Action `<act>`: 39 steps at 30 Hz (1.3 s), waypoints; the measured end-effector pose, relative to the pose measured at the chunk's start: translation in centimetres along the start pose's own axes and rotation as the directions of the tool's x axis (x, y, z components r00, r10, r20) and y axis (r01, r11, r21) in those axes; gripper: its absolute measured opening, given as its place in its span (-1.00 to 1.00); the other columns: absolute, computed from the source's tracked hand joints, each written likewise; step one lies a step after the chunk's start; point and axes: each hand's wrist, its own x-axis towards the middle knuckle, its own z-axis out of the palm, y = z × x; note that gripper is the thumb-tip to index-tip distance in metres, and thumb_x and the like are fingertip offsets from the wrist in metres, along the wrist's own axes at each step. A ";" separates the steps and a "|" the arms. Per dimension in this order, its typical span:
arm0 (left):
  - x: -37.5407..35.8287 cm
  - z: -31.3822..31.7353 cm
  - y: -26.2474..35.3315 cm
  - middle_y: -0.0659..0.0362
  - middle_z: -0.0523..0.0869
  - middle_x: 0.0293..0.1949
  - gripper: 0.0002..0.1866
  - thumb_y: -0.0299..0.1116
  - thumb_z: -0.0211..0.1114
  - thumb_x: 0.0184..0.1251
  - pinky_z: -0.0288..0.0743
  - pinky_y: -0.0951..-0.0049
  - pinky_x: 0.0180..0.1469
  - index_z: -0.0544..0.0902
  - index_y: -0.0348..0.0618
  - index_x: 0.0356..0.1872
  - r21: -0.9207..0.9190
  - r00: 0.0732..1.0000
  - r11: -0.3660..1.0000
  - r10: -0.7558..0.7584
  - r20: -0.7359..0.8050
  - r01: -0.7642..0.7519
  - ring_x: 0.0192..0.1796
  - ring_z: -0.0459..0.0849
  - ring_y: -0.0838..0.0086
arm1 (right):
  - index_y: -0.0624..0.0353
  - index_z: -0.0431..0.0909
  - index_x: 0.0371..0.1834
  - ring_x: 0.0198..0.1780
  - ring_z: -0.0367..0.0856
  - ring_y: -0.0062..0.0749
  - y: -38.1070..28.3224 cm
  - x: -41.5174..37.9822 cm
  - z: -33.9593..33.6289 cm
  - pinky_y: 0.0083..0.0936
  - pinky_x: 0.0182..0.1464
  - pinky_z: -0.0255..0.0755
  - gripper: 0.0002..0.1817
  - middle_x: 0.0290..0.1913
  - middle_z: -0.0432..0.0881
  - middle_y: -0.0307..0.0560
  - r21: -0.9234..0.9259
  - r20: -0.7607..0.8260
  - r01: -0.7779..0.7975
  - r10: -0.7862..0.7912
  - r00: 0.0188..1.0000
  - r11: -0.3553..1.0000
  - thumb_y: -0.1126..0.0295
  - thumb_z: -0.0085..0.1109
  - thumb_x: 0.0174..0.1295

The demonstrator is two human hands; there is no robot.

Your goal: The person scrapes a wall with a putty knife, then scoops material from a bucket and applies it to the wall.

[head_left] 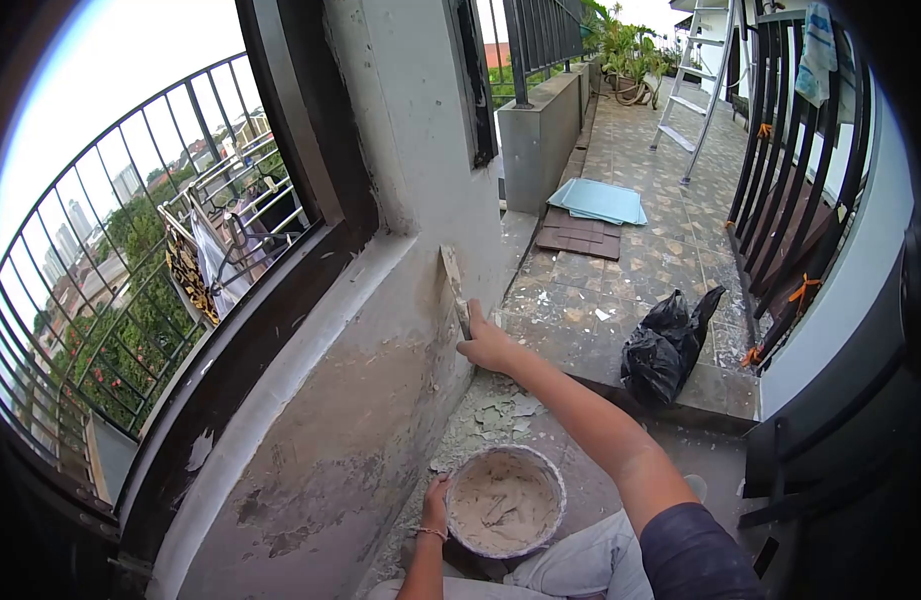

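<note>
My right hand [487, 340] is closed around the handle of a putty knife [453, 275], its blade against the wall [421, 300] near the corner below the window ledge. My left hand [435, 508] grips the rim of a round bucket [558, 497] at its left side. Inside the bucket is a pale, thick paste [501, 500] with stirred ridges on top. Patches of bare, stained plaster [321, 440] show on the wall beneath the ledge, and the paint there is peeling.
Paint flakes [501, 415] litter the floor by the wall. A black plastic bag [669, 348] sits on the step edge. Beyond it lie light blue sheets [599, 200] on brown tiles [579, 238]. A ladder [693, 100] stands farther back, with a black railing [796, 150] at right.
</note>
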 end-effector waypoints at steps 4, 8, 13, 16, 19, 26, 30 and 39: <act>-1.2 1.2 2.0 0.09 0.61 -0.12 -0.65 -0.28 0.12 0.24 0.36 0.51 0.06 0.54 -0.32 -0.05 0.008 1.000 1.000 -0.014 -0.007 0.014 -0.04 0.55 0.42 | 0.53 -0.31 0.35 0.00 0.50 0.31 2.0 -1.4 4.3 -0.19 0.08 0.36 -0.04 -0.12 0.49 0.60 -0.090 0.027 0.077 -0.075 0.997 0.993 0.31 0.11 0.04; -1.4 1.6 2.2 0.08 0.61 -0.12 -0.65 -0.28 0.11 0.25 0.36 0.51 0.07 0.53 -0.31 -0.04 0.033 0.999 0.999 -0.013 -0.035 0.015 -0.04 0.55 0.42 | 0.54 -0.29 0.36 0.06 0.46 0.30 2.6 -4.2 7.0 -0.22 0.13 0.33 -0.05 -0.08 0.46 0.61 -0.113 0.118 0.108 -0.095 0.988 0.988 0.28 0.11 0.06; -2.0 2.1 3.0 0.08 0.60 -0.10 -0.63 -0.26 0.12 0.24 0.34 0.49 0.09 0.53 -0.30 -0.03 0.047 0.999 0.998 -0.031 -0.037 0.033 -0.02 0.54 0.42 | 0.49 -0.24 0.34 -0.02 0.49 0.34 4.3 -7.7 8.2 -0.13 0.07 0.36 -0.11 -0.17 0.50 0.58 -0.103 0.190 0.146 -0.125 0.974 0.984 0.34 0.06 0.04; -1.8 1.7 2.8 0.09 0.60 -0.09 -0.62 -0.25 0.12 0.24 0.34 0.48 0.10 0.53 -0.30 -0.02 0.055 0.999 0.998 -0.030 -0.040 0.032 0.00 0.53 0.42 | 0.47 -0.24 0.34 -0.02 0.48 0.35 5.9 -9.1 7.5 -0.12 0.08 0.34 -0.12 -0.16 0.48 0.61 -0.100 0.215 0.200 -0.175 0.961 0.975 0.34 0.05 0.05; -1.4 1.2 2.1 0.09 0.60 -0.08 -0.62 -0.24 0.12 0.24 0.33 0.48 0.10 0.53 -0.30 -0.01 0.016 0.999 0.999 -0.044 -0.021 0.044 0.01 0.53 0.41 | 0.45 -0.24 0.34 -0.03 0.48 0.39 5.8 -7.8 5.6 -0.10 0.08 0.33 -0.12 -0.17 0.49 0.61 -0.061 0.047 0.099 -0.096 0.994 0.993 0.34 0.05 0.04; -0.5 0.4 0.8 0.10 0.59 -0.08 -0.63 -0.26 0.12 0.25 0.32 0.49 0.11 0.54 -0.32 -0.03 0.014 0.999 0.999 -0.030 -0.031 0.030 0.00 0.53 0.42 | 0.46 -0.24 0.27 -0.31 0.63 0.13 2.5 -0.4 0.1 -0.20 -0.16 0.49 -0.16 -0.34 0.57 0.42 0.221 -0.119 -0.006 0.033 0.992 0.975 0.39 0.07 0.02; -0.8 0.8 1.3 0.10 0.59 -0.09 -0.63 -0.27 0.12 0.26 0.32 0.50 0.11 0.54 -0.34 -0.03 0.011 0.999 1.000 -0.019 -0.035 0.020 0.00 0.52 0.42 | 0.52 -0.26 0.26 -0.40 0.64 -0.04 1.8 0.7 3.9 -0.30 -0.27 0.50 -0.14 -0.37 0.58 0.32 0.293 -0.040 0.033 -0.022 0.999 0.956 0.39 0.09 0.04; -1.1 1.1 1.6 0.11 0.57 -0.09 -0.62 -0.26 0.12 0.25 0.25 0.47 0.17 0.53 -0.34 -0.03 0.087 0.999 0.996 0.012 -0.032 -0.009 0.03 0.48 0.43 | 0.58 -0.36 0.30 -0.09 0.55 0.23 2.5 -7.5 11.9 -0.16 -0.02 0.41 0.00 -0.18 0.52 0.51 0.058 0.167 0.071 -0.080 0.983 0.996 0.28 0.16 0.03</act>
